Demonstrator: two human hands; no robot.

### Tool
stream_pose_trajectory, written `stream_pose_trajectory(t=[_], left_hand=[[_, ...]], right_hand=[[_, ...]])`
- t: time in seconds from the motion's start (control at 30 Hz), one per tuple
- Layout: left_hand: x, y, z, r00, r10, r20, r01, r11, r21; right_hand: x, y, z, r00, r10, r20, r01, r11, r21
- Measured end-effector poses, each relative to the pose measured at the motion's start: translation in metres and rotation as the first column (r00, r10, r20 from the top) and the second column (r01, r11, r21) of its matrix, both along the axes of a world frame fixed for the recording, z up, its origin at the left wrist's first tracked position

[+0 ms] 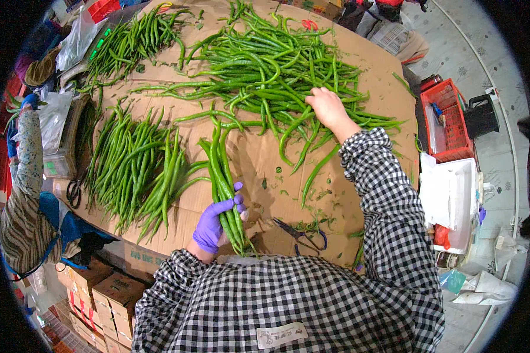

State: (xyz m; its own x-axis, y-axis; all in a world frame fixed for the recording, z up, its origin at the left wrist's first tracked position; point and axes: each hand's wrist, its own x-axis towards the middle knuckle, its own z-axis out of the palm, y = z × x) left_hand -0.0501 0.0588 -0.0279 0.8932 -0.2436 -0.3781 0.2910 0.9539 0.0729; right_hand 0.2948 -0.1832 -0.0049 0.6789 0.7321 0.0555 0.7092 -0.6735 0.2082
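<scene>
My left hand (211,228), in a purple glove, is closed round a bunch of long green chili peppers (219,167) held upright near my chest. My bare right hand (328,109) reaches over the right side of a large loose heap of green chili peppers (265,62). Its fingers are curled together on a pepper there; the fingertips are partly hidden. Left of the held bunch lies a neater pile of peppers (123,167), roughly lined up. Scissors with dark blue handles (300,236) lie partly opened on the cardboard (350,217), close to my body.
Another pepper pile (136,47) lies at the far left, and black-handled scissors (73,193) at the left edge. A co-worker's patterned sleeve (28,147) is beyond. A red crate (447,120) and white foam box (453,197) stand right; cardboard boxes (115,300) are lower left.
</scene>
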Motion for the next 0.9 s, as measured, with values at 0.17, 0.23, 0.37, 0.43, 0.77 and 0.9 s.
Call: stream_pose_trajectory(t=[0.17,0.23,0.37,0.43,0.77,0.9], left_hand=[[0.000,-0.001,0.001,0.999,-0.028,0.014,0.029,0.998,-0.057],[0.000,-0.003,0.002,0.999,-0.044,-0.006,0.044,0.999,-0.023],[-0.003,-0.009,0.008,0.998,-0.060,-0.016,0.060,0.998,-0.025],[-0.007,-0.008,0.011,0.997,-0.074,0.003,0.074,0.997,-0.035],[-0.009,-0.002,0.003,1.000,0.012,-0.002,-0.012,1.000,0.007],[-0.001,-0.011,0.006,0.998,-0.045,0.051,0.042,0.997,0.059]], right_hand=[[-0.005,-0.018,0.007,0.998,0.052,0.037,-0.053,0.999,0.014],[-0.008,-0.024,0.005,0.996,0.066,0.056,-0.065,0.998,-0.027],[-0.009,-0.022,-0.008,0.998,-0.043,0.039,0.042,0.999,0.020],[-0.005,-0.017,-0.010,0.994,-0.105,0.006,0.104,0.993,0.049],[-0.034,-0.020,0.067,0.994,-0.113,0.011,0.085,0.804,0.588],[-0.076,-0.012,0.061,0.980,0.048,-0.194,0.122,0.623,0.773]])
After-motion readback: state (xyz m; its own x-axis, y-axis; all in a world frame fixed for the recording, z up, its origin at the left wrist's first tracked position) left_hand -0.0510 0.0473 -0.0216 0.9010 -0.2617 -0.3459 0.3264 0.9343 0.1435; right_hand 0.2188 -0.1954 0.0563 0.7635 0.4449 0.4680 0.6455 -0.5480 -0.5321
